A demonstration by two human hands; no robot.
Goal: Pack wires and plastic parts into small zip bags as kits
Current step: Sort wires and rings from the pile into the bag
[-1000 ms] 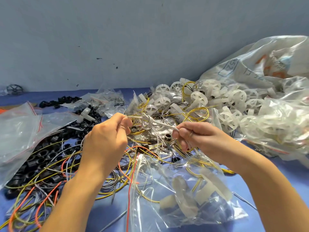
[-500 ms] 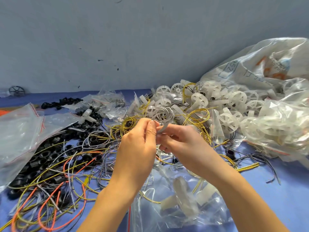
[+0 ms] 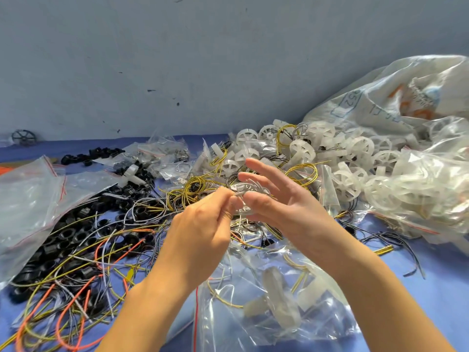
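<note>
**A:** Entry, left hand [image 3: 203, 224]. Pose?

**B:** Forearm enters from 6 o'clock and the back of the hand faces the camera. The hand is held above the table [image 3: 418, 288]. Fingers are curled, with thumb and fingertips pinching one edge of the grey wire coil [image 3: 251, 190]. Narrow, closed pinch.

**A:** Right hand [image 3: 291, 212]?

**B:** Forearm enters from 5 o'clock, palm turned toward the left hand. The fingers are straight and fanned toward 11 o'clock, with the thumb extended below them. The coil sits blurred between thumb and index finger. I cannot tell whether the thumb touches it. Wide, relaxed spread.

**A:** Where is the coil in the frame?

**B:** Dead centre, lifted off the table, directly between the two hands.

**A:** Zip bag [image 3: 228, 326]?

**B:** At 6 o'clock of the hands, lying flat under the forearms. It holds a white plastic part [image 3: 276, 308] and some yellow wire.

**A:** Surroundings?

**B:** Black rings [image 3: 63, 237] are heaped at 8 o'clock and yellow wire coils [image 3: 187, 189] lie at 9 o'clock, just beside the left hand. White wheels [image 3: 360, 153] are piled at 2 o'clock, against a large plastic sack [image 3: 406, 92].
</note>
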